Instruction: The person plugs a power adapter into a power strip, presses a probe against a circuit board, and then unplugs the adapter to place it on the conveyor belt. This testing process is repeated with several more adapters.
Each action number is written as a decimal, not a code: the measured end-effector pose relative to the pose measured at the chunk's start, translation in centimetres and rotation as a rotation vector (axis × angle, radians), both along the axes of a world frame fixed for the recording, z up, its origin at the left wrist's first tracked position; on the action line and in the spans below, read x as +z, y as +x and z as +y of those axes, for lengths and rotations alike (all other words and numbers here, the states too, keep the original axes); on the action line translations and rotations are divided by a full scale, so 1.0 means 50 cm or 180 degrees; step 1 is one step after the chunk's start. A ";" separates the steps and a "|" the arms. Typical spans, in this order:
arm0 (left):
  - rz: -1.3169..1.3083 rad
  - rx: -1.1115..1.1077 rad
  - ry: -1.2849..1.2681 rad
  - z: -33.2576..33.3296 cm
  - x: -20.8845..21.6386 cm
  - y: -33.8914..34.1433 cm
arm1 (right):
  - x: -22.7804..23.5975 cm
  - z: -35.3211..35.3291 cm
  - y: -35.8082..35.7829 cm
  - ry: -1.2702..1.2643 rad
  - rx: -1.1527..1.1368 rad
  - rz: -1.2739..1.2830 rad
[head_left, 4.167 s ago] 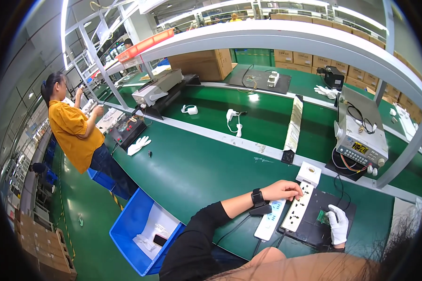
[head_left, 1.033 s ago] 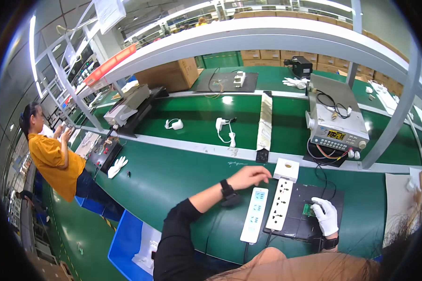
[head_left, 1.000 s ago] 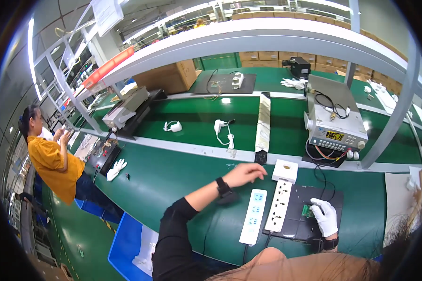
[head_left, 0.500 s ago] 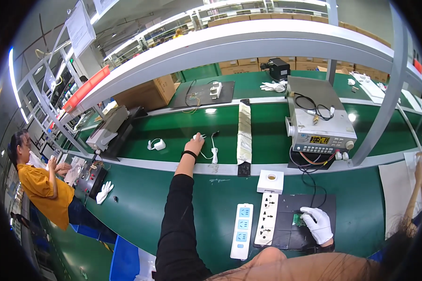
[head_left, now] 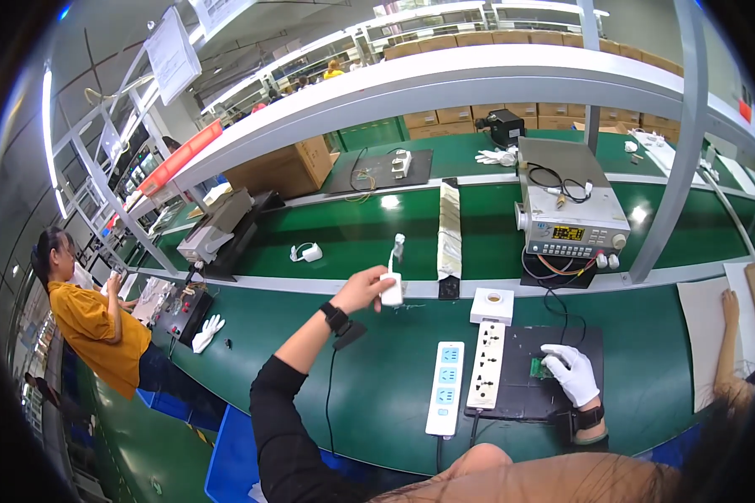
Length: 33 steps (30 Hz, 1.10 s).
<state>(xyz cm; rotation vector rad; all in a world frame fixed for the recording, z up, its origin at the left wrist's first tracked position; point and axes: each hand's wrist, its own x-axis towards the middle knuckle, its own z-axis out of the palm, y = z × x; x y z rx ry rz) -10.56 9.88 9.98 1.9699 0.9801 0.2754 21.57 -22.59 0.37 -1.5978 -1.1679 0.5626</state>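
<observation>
My bare left hand (head_left: 359, 292), a dark band on its wrist, is closed on a white power adapter (head_left: 392, 289) above the front bench. The adapter's white cable rises from it toward the belt. My right hand (head_left: 572, 375), in a white glove, holds a small green circuit board (head_left: 538, 367) by its edge, low over a black mat (head_left: 524, 407). Left of that hand, a white power strip with dark sockets (head_left: 487, 365) lies along the mat. A second power strip with blue sockets (head_left: 446, 390) is beside it. A white box with a round opening (head_left: 492, 307) stands behind them.
Another white adapter (head_left: 309, 252) lies on the green belt (head_left: 352, 230). A wrapped strip (head_left: 449, 235) crosses the belt. The bench instrument with a lit display (head_left: 572, 210) stands back right, under a shelf (head_left: 478, 75). A co-worker in yellow (head_left: 92, 327) is at left; another person's arm (head_left: 727, 344) at right.
My left hand has lifted the white adapter off the belt and brought it nearer, over the front bench. My right hand stays at the mat, with the circuit board now slightly tilted up.
</observation>
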 end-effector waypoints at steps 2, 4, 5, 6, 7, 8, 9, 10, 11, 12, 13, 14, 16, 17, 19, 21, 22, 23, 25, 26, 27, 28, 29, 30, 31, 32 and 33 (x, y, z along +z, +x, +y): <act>-0.0225 -0.0074 -0.0447 -0.064 0.036 -0.008 | -0.006 -0.006 0.004 0.0099 0.0010 0.0077; -0.1040 -0.0625 -0.0984 -0.122 0.063 -0.017 | -0.001 -0.011 0.002 0.0084 0.0054 0.0220; -0.1059 -0.0616 -0.0976 -0.153 0.070 -0.020 | 0.006 -0.013 0.000 0.0074 0.0096 0.0368; -0.1272 -0.1052 -0.0705 -0.182 0.071 -0.014 | 0.011 -0.014 0.000 0.0055 0.0132 0.0513; -0.1481 -0.1488 -0.0430 -0.209 0.073 -0.004 | 0.019 -0.015 -0.002 0.0047 0.0135 0.0493; -0.1496 -0.1482 -0.0429 -0.233 0.077 0.008 | 0.026 -0.011 -0.009 0.0366 0.0427 0.0354; -0.1529 -0.1731 -0.0241 -0.257 0.080 0.022 | 0.033 -0.008 -0.019 0.0681 0.0716 0.0217; -0.1564 -0.1991 -0.0057 -0.278 0.084 0.037 | 0.041 -0.007 -0.033 0.0990 0.0994 0.0077; -0.1576 -0.2009 -0.0089 -0.296 0.084 0.058 | 0.043 -0.003 -0.059 0.0962 0.0968 0.0075; -0.1653 -0.2241 -0.0504 -0.313 0.084 0.083 | 0.043 0.006 -0.095 0.1327 0.1271 0.0969; -0.1717 -0.2452 -0.0928 -0.328 0.086 0.102 | 0.044 0.008 -0.119 0.1686 0.1562 0.1885; -0.1774 -0.2659 -0.1363 -0.335 0.085 0.114 | 0.046 0.005 -0.125 0.1658 0.1520 0.1905; -0.1894 -0.2600 -0.1404 -0.343 0.080 0.127 | 0.057 -0.008 -0.126 0.0654 0.2670 0.2214; -0.2011 -0.2522 -0.1371 -0.344 0.078 0.133 | 0.059 -0.016 -0.122 0.0142 0.3235 0.2371; -0.2271 -0.2200 -0.1356 -0.327 0.072 0.146 | 0.045 -0.031 -0.084 -0.0377 0.3528 0.2387; -0.2391 -0.2024 -0.1433 -0.271 0.048 0.178 | 0.028 -0.040 -0.034 -0.1373 0.4145 0.2274; -0.2180 -0.1553 -0.1363 -0.240 0.038 0.181 | 0.019 -0.023 -0.034 -0.0065 0.4098 0.2484; -0.2011 -0.1220 -0.1374 -0.216 0.013 0.213 | 0.022 -0.033 -0.024 0.1207 0.3780 0.2577; -0.1822 -0.1004 -0.1380 -0.172 -0.052 0.213 | 0.021 -0.052 -0.034 0.2033 0.1304 0.3931; -0.1674 -0.0766 -0.1356 -0.148 -0.083 0.201 | 0.039 -0.038 -0.030 0.2318 0.1414 0.4684; -0.1541 -0.0569 -0.1371 -0.138 -0.105 0.202 | 0.073 -0.020 -0.024 0.2601 0.1457 0.5405; -0.1519 -0.0619 -0.1403 -0.145 -0.115 0.221 | 0.078 -0.018 -0.017 0.2640 0.1398 0.5389; -0.1522 -0.0633 -0.1489 -0.158 -0.127 0.241 | 0.079 -0.017 -0.010 0.2603 0.1079 0.5249; -0.1526 -0.0642 -0.1573 -0.170 -0.138 0.258 | 0.076 -0.016 -0.005 0.2557 0.0768 0.5108; -0.1532 -0.0645 -0.1655 -0.175 -0.145 0.270 | 0.071 -0.016 -0.002 0.2502 0.0466 0.4964; -0.1519 -0.0676 -0.1679 -0.174 -0.149 0.278 | 0.054 -0.016 0.005 0.2520 0.0424 0.4952; -0.1380 -0.0877 -0.1426 -0.172 -0.153 0.288 | 0.027 -0.014 0.022 0.2172 0.0492 0.4351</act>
